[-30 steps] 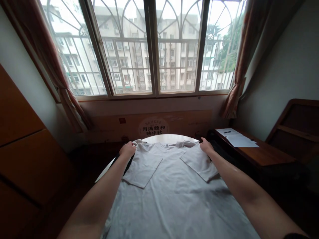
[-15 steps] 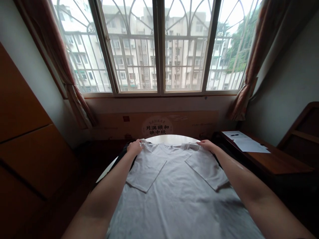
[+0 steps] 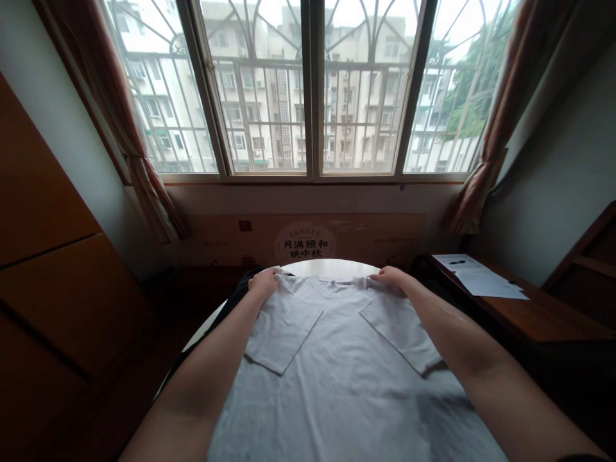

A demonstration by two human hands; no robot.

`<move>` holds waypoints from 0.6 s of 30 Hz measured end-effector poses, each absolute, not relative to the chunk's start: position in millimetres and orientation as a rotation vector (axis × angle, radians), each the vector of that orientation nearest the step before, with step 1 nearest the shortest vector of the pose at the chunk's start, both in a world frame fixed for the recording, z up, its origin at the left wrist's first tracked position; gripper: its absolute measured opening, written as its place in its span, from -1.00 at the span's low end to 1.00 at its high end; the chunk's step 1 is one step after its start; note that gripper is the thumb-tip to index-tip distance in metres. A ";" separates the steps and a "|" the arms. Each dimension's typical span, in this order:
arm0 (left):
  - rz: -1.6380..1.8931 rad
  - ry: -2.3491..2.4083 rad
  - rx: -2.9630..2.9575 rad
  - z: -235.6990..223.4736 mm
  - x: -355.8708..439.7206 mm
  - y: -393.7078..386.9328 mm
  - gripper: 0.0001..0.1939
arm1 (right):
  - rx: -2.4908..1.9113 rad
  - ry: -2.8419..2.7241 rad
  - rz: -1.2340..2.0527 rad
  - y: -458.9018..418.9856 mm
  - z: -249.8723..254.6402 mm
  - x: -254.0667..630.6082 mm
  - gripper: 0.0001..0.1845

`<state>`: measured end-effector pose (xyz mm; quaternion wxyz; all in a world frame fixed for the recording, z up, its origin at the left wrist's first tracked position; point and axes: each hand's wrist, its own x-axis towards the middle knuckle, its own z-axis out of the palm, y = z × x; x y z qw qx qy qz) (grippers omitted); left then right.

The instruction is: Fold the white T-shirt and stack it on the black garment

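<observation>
White T-shirt lies spread on a white table, its far shoulder edge pinched between the closed fingers of the left hand and right hand, its 2 sleeves folded inward. The forearms hide parts of its side edges. Beyond the table, a printed panel stands below the barred window; to the right, papers and a pen rest on a wooden desk.

Shirt: matt, creased cloth. Tabletop: smooth, glossy. Desk: wood. Sheets: paper.
</observation>
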<state>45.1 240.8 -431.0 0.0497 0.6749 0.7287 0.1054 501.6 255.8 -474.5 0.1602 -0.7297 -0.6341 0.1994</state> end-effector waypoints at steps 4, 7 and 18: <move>0.365 2.176 2.127 -432.8 45.8 241.1 -0.57 | -1.973 -1.853 0.590 261.0 -471.9 494.5 -0.75; 0.421 2.120 2.204 -432.4 46.1 239.7 -0.57 | -1.866 -1.851 0.561 263.7 -469.6 492.2 -0.80; 0.461 2.228 2.310 -439.6 45.0 232.7 -0.63 | -1.915 -1.907 0.127 248.0 -477.1 482.2 -0.60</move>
